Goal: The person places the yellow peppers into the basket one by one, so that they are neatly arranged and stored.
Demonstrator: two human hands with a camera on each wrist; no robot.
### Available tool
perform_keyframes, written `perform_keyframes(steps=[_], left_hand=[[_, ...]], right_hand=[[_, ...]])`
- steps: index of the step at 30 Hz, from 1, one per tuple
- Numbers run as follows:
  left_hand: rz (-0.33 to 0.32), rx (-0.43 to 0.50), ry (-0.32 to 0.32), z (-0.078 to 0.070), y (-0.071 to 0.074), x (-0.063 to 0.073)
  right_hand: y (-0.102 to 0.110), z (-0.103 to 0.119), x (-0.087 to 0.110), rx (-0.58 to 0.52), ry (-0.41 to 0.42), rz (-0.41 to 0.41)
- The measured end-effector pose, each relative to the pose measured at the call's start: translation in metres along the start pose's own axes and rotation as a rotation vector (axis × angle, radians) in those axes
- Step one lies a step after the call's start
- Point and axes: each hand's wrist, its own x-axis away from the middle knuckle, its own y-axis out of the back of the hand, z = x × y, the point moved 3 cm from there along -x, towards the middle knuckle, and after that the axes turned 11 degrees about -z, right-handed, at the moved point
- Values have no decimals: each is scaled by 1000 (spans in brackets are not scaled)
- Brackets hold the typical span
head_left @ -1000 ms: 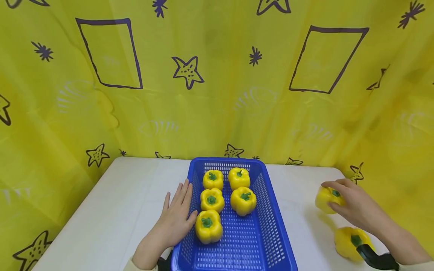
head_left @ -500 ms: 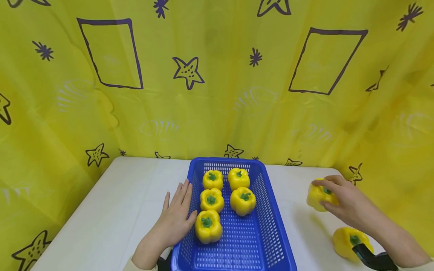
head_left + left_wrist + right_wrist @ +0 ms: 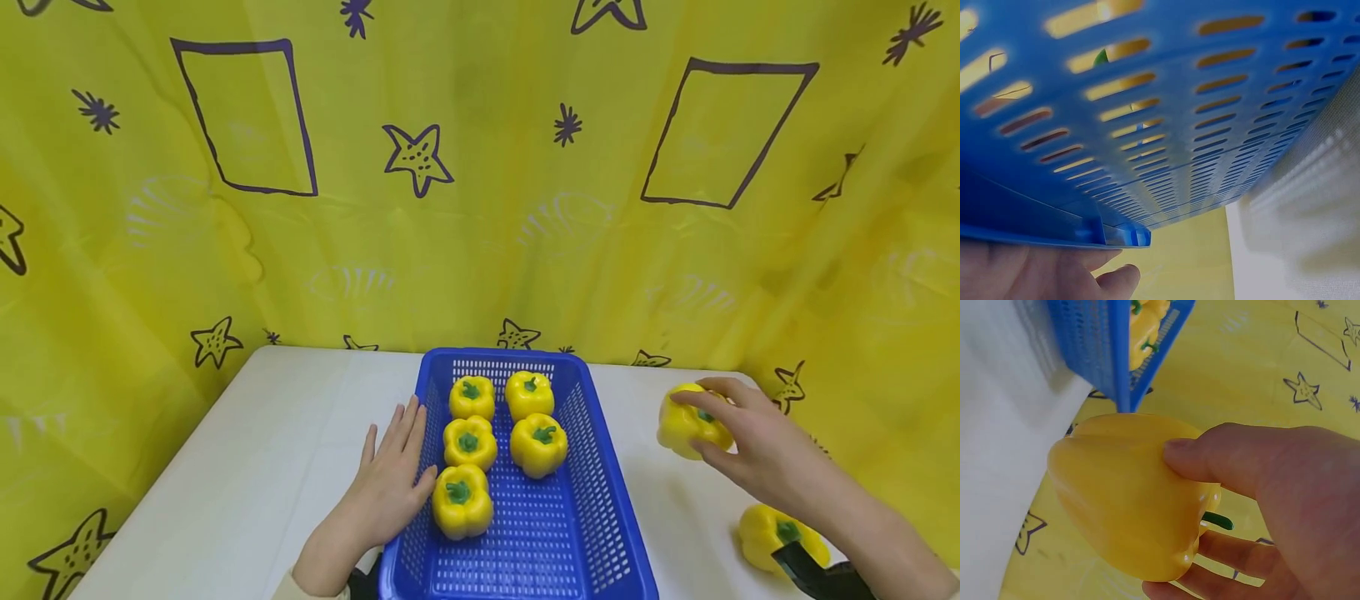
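Note:
My right hand (image 3: 757, 442) grips a yellow bell pepper (image 3: 686, 423) in the air to the right of the blue basket (image 3: 611, 500). In the right wrist view, the thumb lies on one side of that pepper (image 3: 1122, 494), fingers on the other, with its green stem toward the palm. My left hand (image 3: 386, 487) rests with straight fingers on the basket's left rim; the left wrist view shows its fingers (image 3: 1041, 272) under the rim's edge beside the slotted wall (image 3: 1179, 144). Several yellow peppers stand in the basket in two rows, among them a near-left one (image 3: 462, 504).
Another yellow bell pepper (image 3: 776, 537) sits on the white table (image 3: 300, 467) at the near right, partly hidden by a black wrist strap (image 3: 813, 575). A yellow curtain (image 3: 480, 250) with drawn stars hangs behind and at both sides.
My right hand has carried the gripped bell pepper leftward and slightly up, closer to the basket. The left hand and the peppers in the basket have stayed put.

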Motion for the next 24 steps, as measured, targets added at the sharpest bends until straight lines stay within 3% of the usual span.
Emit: perform_keyframes(steps=[15, 24], left_hand=[[2, -19, -1, 0, -1, 0], [1, -23, 3, 0, -1, 0]], right_hand=[[8, 39, -11, -15, 126, -95], [5, 61, -15, -44, 109, -39]])
